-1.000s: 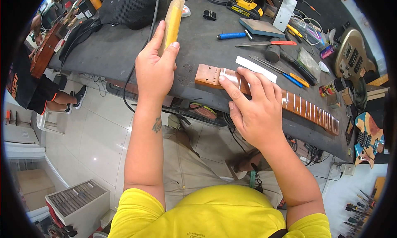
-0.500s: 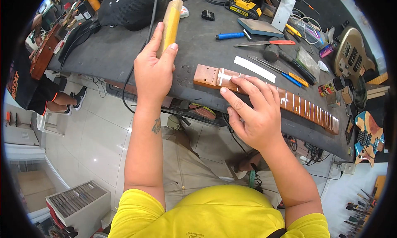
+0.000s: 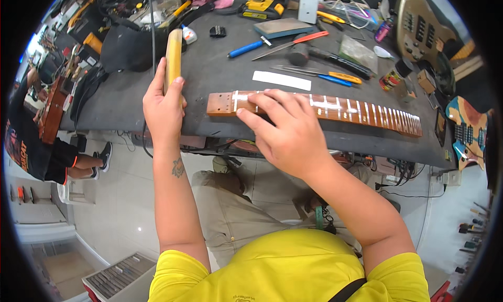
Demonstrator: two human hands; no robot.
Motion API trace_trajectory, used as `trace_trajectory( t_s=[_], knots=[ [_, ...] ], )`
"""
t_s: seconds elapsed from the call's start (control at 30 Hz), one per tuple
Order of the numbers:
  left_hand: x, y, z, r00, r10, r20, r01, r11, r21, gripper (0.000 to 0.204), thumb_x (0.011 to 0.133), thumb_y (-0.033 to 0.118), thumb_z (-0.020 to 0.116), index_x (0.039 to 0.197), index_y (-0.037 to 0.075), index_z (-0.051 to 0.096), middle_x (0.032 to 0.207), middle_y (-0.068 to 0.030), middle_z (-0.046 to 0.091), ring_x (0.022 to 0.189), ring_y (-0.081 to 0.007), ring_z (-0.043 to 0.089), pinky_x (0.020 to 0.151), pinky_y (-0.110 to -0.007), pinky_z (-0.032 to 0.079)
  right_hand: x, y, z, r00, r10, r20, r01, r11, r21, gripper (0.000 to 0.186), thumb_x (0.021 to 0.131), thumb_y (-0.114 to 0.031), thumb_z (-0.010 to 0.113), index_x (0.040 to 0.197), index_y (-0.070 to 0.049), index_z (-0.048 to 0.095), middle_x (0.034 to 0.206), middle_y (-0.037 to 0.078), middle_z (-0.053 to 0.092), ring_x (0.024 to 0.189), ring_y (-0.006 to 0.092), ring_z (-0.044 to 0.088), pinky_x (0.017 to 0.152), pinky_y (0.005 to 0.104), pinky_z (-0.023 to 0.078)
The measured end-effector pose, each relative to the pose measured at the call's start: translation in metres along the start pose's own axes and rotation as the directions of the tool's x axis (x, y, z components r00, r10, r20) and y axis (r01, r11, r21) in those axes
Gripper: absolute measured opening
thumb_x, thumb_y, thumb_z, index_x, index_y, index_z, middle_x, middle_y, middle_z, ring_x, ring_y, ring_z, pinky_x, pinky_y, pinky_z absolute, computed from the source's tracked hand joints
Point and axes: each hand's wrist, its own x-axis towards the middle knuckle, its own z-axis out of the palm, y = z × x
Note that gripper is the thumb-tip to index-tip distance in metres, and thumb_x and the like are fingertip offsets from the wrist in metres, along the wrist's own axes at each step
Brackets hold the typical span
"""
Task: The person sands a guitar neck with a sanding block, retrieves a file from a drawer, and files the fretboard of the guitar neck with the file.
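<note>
Lying along the near edge of the desk [image 3: 209, 66], the neck [image 3: 340, 109] points its fretted length rightward, its bare end with drilled holes to the left. The right hand [image 3: 288, 126] rests over it, fingers spread and fingertips on the fretboard near that end, gripping nothing. The left hand [image 3: 163, 105], just left of the neck, closes around a yellow block [image 3: 173, 53] and holds it upright above the desk. Just beyond the neck lies a white strip [image 3: 282, 81], then a hammer [image 3: 298, 55] and a red-handled blade [image 3: 291, 45].

Toward the right stands a black-capped jar [image 3: 396, 75]; its contents cannot be made out. At the lower left a box [image 3: 133, 287] holds slim grey pieces, too small to identify. The jar's label bears print too small to read, and the yellow shirt [image 3: 288, 265] has a small dark print on the chest. Part of the fretboard is hidden under the right hand, and the block's lower end inside the left. The dark rim cuts off a co-worker [image 3: 23, 139] at far left.
</note>
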Motion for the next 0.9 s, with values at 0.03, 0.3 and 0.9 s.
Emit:
trace_trajectory(
  t_s=[0.03,0.3,0.9],
  knots=[
    [0.001,-0.001,0.001,1.000,0.015,0.013,-0.015,1.000,-0.006,0.062,0.108,0.011,0.071,0.167,0.005,0.055,0.103,-0.0055,0.075,0.059,-0.0046,0.054,0.050,-0.022,0.042,-0.001,0.001,0.001,1.000,0.006,-0.014,-0.006,1.000,-0.015,0.053,0.078,-0.017,0.086,0.131,-0.017,0.077,0.138,0.006,0.070,0.131,0.0309,0.064,0.109,0.0492,0.049],
    [0.003,-0.010,-0.008,0.930,0.336,0.146,-0.364,0.891,0.271,0.065,0.097,0.008,0.077,0.161,0.005,0.063,0.140,-0.0120,0.077,0.122,-0.0161,0.068,0.108,-0.031,0.052,-0.004,-0.001,-0.019,0.993,-0.007,-0.121,0.033,0.977,0.213,0.051,0.084,-0.020,0.083,0.134,-0.014,0.074,0.140,0.013,0.069,0.133,0.0389,0.063,0.111,0.0531,0.051],
    [0.033,-0.009,-0.010,0.928,0.235,0.289,-0.369,0.470,0.802,0.053,0.105,0.039,0.077,0.145,0.004,0.077,0.139,-0.0249,0.077,0.119,-0.0444,0.075,0.103,-0.056,0.061,-0.569,-0.124,-0.291,-0.274,0.821,0.500,-0.904,-0.043,-0.426,0.046,0.098,-0.040,0.065,0.103,0.003,0.081,0.101,0.030,0.079,0.094,0.0489,0.076,0.086,0.0616,0.059]
  ],
)
